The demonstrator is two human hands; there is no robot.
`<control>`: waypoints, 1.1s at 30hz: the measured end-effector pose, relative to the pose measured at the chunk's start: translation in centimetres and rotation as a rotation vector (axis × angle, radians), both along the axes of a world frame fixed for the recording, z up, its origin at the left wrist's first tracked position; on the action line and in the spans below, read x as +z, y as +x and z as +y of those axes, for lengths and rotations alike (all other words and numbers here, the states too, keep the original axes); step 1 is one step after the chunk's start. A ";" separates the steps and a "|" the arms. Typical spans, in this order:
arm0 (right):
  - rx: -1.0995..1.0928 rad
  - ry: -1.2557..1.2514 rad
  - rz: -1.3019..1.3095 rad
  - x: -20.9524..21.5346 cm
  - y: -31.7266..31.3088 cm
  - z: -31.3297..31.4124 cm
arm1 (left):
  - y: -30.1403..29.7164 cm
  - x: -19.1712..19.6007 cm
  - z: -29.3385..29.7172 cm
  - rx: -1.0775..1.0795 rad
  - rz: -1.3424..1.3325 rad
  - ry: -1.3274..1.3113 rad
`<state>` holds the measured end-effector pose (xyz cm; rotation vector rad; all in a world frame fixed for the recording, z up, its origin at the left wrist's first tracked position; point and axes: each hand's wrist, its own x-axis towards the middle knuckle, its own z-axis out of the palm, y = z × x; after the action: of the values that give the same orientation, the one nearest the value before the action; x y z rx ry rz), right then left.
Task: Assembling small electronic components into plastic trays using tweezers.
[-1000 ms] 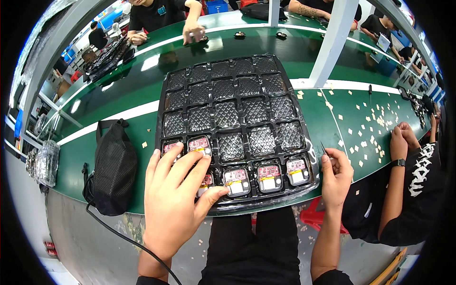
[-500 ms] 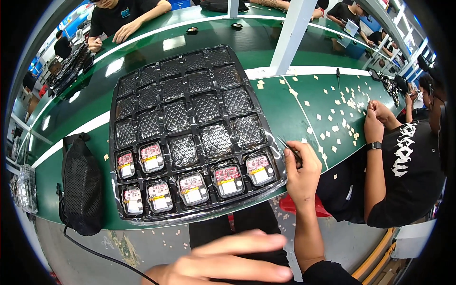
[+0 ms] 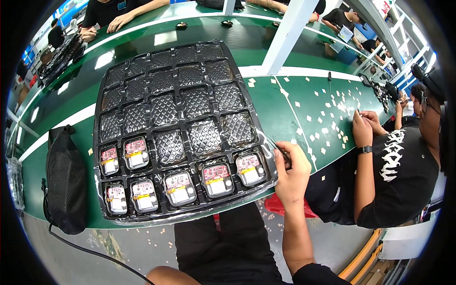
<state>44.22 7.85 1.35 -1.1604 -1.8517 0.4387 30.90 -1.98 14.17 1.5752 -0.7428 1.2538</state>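
Observation:
My right hand (image 3: 292, 166) is closed around dark pointed tweezers (image 3: 283, 155) beside the right edge of a black plastic tray (image 3: 185, 124). The tweezers' tips lie by the tray rim. The tray's two nearest rows hold several small modules with red and white circuit boards, such as one red-board module (image 3: 217, 179) in the front row. The pockets farther back show bare, diamond-textured bottoms. Of my left arm only a rounded patch of skin (image 3: 173, 276) shows at the lower edge; its fingers are out of sight.
A black mesh bag (image 3: 66, 185) with a cable stands left of the tray. Small pale squares (image 3: 339, 107) are scattered over the green table at right. A white post (image 3: 289, 40) rises behind the tray. A co-worker in black (image 3: 394, 180) sits close on my right; others sit across the table.
My left hand has dropped from in front of the tray to the lower edge. The whole view has shifted slightly; the right hand still grips the tweezers beside the tray.

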 end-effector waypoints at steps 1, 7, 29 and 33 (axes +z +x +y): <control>0.009 0.008 0.004 0.2 -0.2 -0.1 | 0.6 -0.2 0.1 0.005 0.000 0.003; -0.009 0.010 -0.007 0.2 0.4 0.2 | 3.6 -5.2 -2.8 -0.188 -0.299 -0.372; -0.012 0.005 -0.027 0.3 0.3 0.0 | 1.4 -36.5 -7.6 0.660 0.581 -2.202; -0.014 0.016 -0.031 0.2 0.3 0.0 | 1.6 -36.7 -7.6 0.683 0.604 -2.175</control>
<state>44.51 7.89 1.54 -1.1744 -1.8693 0.3992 32.46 -9.55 -22.55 0.0951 1.3706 0.9709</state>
